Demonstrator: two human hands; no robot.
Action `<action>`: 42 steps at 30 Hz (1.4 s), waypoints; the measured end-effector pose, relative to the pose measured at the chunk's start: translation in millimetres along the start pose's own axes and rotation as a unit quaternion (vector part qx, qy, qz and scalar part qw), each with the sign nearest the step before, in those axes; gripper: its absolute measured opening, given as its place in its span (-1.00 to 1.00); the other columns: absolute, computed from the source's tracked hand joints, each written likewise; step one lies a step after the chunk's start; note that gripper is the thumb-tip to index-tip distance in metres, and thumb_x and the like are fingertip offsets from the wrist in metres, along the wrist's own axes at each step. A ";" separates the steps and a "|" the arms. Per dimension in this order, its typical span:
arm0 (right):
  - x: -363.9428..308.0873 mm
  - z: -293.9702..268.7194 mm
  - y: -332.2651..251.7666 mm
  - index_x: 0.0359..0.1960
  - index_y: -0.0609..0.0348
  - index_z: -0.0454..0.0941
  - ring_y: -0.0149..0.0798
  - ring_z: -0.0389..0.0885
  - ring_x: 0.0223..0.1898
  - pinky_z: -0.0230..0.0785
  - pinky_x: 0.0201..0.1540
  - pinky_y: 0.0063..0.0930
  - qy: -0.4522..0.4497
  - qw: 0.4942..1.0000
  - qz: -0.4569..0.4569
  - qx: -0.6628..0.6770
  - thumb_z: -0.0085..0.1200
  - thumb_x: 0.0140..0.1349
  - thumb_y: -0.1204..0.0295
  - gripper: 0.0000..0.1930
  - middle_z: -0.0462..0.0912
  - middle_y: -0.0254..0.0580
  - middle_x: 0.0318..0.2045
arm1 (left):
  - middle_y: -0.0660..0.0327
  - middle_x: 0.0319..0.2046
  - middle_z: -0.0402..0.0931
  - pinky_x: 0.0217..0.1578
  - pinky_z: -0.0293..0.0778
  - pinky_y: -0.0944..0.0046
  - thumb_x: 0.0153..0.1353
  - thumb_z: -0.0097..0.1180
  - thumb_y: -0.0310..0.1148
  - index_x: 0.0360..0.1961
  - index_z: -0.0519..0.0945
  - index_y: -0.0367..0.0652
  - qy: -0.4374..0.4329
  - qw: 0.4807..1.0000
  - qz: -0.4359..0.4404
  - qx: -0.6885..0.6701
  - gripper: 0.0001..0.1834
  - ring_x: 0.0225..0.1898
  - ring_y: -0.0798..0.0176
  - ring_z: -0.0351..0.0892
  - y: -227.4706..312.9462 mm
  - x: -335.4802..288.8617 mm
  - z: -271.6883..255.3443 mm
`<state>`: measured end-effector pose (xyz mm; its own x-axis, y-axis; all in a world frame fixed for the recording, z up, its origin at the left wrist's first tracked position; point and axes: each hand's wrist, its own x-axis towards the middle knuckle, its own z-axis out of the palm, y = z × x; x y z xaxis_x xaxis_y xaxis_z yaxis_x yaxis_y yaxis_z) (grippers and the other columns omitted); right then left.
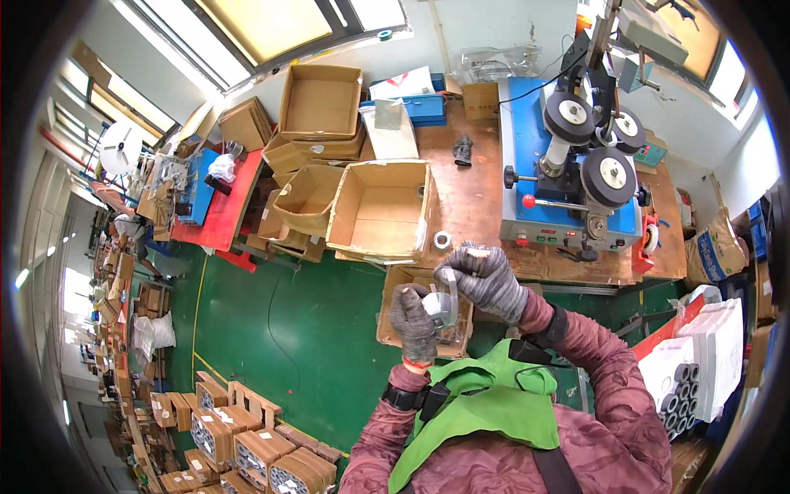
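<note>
The 1 view comes from the left of 2 wide fisheye cameras worn side by side on the person's head. It faces steeply down and forward: the dusky-pink patterned fabric sleeves (597,354) rise close by from the lower edge, and the grey knit-gloved left hand (412,319) and right hand (494,284) lie near, just below and right of centre. The brown wooden workbench (469,193) spreads beyond them, with dark-framed windows (271,25) bending at the top rim.

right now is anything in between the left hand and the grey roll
Nothing visible stands between them: the left hand holds the grey roll, and the right hand is at the strip leading off it.
</note>
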<state>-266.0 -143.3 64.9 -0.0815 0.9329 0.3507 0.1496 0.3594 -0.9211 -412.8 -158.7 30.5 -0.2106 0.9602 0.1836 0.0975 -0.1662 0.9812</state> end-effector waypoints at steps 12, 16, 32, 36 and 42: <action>-20.2 17.6 35.8 -0.40 0.25 0.53 -0.60 0.42 -0.40 0.34 -0.33 -0.65 -0.082 0.940 0.232 0.238 0.10 0.11 0.40 -0.84 0.53 -0.44 -0.50 | 0.29 -0.60 0.35 -0.49 0.27 0.36 0.30 -0.22 -0.07 -0.51 0.41 -0.19 -0.084 0.996 0.020 -0.006 -0.58 -0.53 0.41 0.29 8.0 -4.4 -10.5; -28.4 24.5 36.3 -0.42 0.24 0.53 -0.60 0.38 -0.46 0.30 -0.41 -0.63 -0.055 0.927 0.238 0.283 0.12 0.09 0.36 -0.82 0.48 -0.48 -0.53 | 0.25 -0.58 0.45 -0.48 0.32 0.36 0.28 -0.20 -0.02 -0.46 0.52 -0.25 -0.097 0.994 -0.024 -0.032 -0.51 -0.53 0.39 0.37 5.1 -5.8 -7.8; -54.9 20.0 34.2 -0.25 0.27 0.41 -0.24 0.50 -0.36 0.37 -0.27 -0.41 -0.148 0.985 0.087 -0.014 0.17 0.02 0.15 -0.56 0.51 -0.09 -0.37 | 0.19 -0.65 0.45 -0.53 0.40 0.33 0.28 -0.33 0.06 -0.57 0.51 -0.27 -0.030 0.976 -0.206 -0.060 -0.39 -0.60 0.30 0.45 -6.6 4.6 -14.7; -51.6 16.3 31.6 -0.26 0.27 0.41 -0.24 0.48 -0.34 0.37 -0.23 -0.41 -0.133 0.990 0.054 -0.015 0.20 -0.01 0.18 -0.57 0.48 -0.07 -0.36 | 0.19 -0.61 0.47 -0.51 0.44 0.31 0.26 -0.19 -0.01 -0.51 0.50 -0.27 -0.040 0.964 -0.249 -0.089 -0.50 -0.58 0.29 0.47 -9.5 9.5 -15.1; -40.6 -11.8 25.6 -0.25 0.26 0.45 -0.24 0.52 -0.36 0.38 -0.27 -0.43 -0.173 0.985 0.009 -0.025 0.23 -0.04 0.23 -0.59 0.51 -0.12 -0.39 | 0.18 -0.33 0.50 -0.28 0.50 0.32 0.16 0.04 -0.15 -0.21 0.46 -0.19 -0.273 0.827 -0.408 -0.276 -0.67 -0.27 0.28 0.52 -8.9 14.0 -34.9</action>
<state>-247.2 -171.7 29.1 -0.4081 0.8785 0.2483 0.2015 0.3519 -0.9141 -450.6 -151.6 26.4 0.4972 0.7370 -0.4578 -0.3512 0.6535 0.6705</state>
